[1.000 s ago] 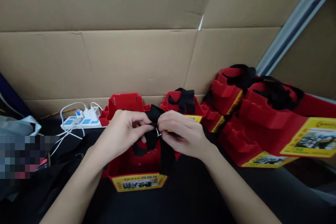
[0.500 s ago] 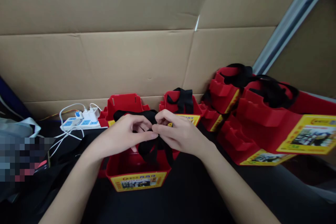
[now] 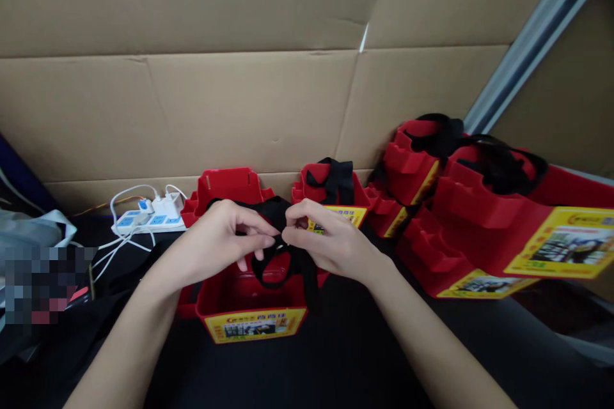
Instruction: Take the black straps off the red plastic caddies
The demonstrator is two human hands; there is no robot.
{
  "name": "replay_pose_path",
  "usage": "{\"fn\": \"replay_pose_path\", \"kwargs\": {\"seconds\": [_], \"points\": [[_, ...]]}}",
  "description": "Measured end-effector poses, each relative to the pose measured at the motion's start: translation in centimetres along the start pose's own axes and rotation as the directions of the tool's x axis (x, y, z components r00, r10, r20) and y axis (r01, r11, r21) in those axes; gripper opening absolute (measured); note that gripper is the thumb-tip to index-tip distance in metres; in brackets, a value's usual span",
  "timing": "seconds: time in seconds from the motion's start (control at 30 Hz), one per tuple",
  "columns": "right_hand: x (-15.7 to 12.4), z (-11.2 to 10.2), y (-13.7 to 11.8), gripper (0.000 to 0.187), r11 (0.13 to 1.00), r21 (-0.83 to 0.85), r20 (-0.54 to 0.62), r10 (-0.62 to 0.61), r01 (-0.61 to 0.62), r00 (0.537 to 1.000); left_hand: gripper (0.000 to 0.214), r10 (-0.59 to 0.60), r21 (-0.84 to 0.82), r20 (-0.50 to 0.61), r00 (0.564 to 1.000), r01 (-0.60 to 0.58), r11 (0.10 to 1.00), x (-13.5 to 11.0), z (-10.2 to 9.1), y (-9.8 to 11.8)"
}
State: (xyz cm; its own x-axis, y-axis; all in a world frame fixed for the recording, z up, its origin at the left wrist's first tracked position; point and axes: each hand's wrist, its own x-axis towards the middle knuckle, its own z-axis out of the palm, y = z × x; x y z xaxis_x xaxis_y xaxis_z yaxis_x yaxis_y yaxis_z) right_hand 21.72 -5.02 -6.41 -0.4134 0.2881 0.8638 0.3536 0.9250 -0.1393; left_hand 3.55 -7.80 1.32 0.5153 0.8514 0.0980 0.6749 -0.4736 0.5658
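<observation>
Fingers (image 3: 261, 239) of the left hand (image 3: 218, 246) and right hand (image 3: 330, 243) meet, pinched together on the black fabric strap (image 3: 281, 249). It droops toward six o'clock into the open red box (image 3: 252, 303).

Power strip (image 3: 148, 222) left of box (image 3: 252, 307); boxes (image 3: 480, 217) right.

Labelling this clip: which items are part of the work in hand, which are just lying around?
In hand:
- left hand and right hand, both pinching the black strap
- red box under the hands, yellow label in front

Lying about:
- other red boxes with black straps, at the right
- power strip with white cables
- cardboard wall
</observation>
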Motion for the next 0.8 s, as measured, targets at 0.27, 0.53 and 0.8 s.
{"fn": "replay_pose_path", "kwargs": {"seconds": [0.27,0.53,0.8], "points": [[-0.4,-1.1,-0.4,0.011,0.987,-0.015,-0.039,-0.162,0.162,0.986,0.017,0.030,0.000,-0.829,0.558,-0.054,0.999,0.4,-3.5,-2.7],[0.0,0.6,0.3,0.029,0.993,-0.105,-0.285,0.027,-0.059,0.958,0.044,0.190,-0.020,-0.207,0.960,-0.199,0.980,0.5,0.4,-0.2],[-0.2,-1.0,-1.5,0.018,0.921,-0.240,-0.138,0.280,-0.306,0.950,0.034,0.167,0.417,0.059,0.984,-0.176,0.892,-0.3,-1.1,0.0]]}}
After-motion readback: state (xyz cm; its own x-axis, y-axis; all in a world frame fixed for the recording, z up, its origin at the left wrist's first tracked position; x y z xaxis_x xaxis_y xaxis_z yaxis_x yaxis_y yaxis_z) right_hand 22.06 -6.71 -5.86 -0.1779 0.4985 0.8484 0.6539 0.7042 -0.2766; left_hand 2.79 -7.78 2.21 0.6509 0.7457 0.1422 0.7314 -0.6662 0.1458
